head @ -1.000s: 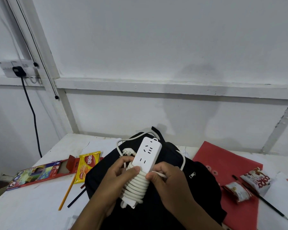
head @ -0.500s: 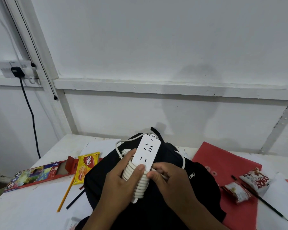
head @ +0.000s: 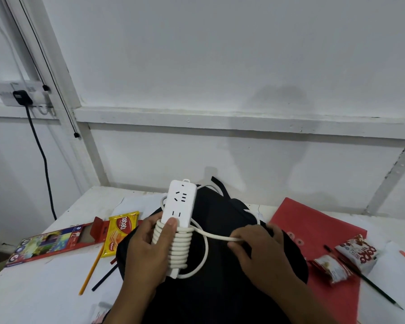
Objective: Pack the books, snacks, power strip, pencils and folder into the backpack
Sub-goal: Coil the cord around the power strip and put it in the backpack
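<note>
My left hand (head: 147, 251) grips a white power strip (head: 180, 204) upright above the black backpack (head: 220, 265), thumb on its face, with its white cord coiled round the lower half. My right hand (head: 260, 251) pinches the loose cord (head: 211, 235) and holds it out to the right. A red folder (head: 313, 225) lies right of the backpack with two snack packets (head: 358, 251) and a black pencil (head: 372, 286) on it. Left of the backpack lie a yellow snack packet (head: 119, 230), a coloured-pencil box (head: 52, 244), a yellow pencil (head: 91, 270) and a dark pencil (head: 104, 278).
All this lies on a white table (head: 40, 291) set against a white wall. A wall socket (head: 19, 93) with a black plug and hanging cable is at the far left. White paper (head: 395, 300) lies at the table's right edge.
My right hand has moved right, drawing a length of cord away from the strip. The left hand has lifted the strip slightly and keeps its grip on the coils.
</note>
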### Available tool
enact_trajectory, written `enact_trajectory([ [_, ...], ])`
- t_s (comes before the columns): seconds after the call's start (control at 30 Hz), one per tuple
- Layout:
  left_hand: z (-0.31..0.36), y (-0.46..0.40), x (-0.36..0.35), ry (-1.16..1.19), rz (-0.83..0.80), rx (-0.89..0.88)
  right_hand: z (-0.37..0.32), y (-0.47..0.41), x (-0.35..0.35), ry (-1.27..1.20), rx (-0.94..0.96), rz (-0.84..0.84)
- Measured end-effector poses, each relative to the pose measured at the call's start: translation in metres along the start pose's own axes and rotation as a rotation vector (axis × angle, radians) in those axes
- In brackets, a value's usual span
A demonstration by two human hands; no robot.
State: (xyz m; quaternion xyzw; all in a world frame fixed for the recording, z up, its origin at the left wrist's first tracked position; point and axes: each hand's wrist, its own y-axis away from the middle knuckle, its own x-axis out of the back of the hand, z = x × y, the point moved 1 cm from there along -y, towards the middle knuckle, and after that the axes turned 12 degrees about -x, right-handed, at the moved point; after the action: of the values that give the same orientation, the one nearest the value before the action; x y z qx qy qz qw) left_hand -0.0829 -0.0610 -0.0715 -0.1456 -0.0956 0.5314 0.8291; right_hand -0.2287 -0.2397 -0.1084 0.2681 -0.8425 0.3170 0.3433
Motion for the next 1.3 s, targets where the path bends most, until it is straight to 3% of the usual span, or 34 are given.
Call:
enact_trajectory([
  [0.1,-0.005,-0.001,0.001,-0.026,0.03,0.012,-0.002,0.002,0.01,0.025,0.002,0.024],
  [0.27,-0.005,0.002,-0.004,-0.143,0.054,-0.017,-0.027,-0.002,0.037,-0.073,0.174,0.108],
  [0.4,0.004,0.005,-0.006,-0.174,0.019,-0.073,-0.042,-0.004,0.053,-0.191,0.276,0.019],
  [0.77,0.014,0.013,0.006,-0.139,-0.327,-0.191,-0.061,-0.012,0.049,-0.253,0.456,0.081],
  [0.97,0.02,0.015,0.017,-0.146,-0.422,-0.257,-0.079,-0.022,0.038,-0.22,0.376,0.182],
  [1.3,0.029,0.011,0.025,-0.203,-0.427,-0.291,-0.094,-0.026,0.012,-0.416,0.196,-0.045],
])
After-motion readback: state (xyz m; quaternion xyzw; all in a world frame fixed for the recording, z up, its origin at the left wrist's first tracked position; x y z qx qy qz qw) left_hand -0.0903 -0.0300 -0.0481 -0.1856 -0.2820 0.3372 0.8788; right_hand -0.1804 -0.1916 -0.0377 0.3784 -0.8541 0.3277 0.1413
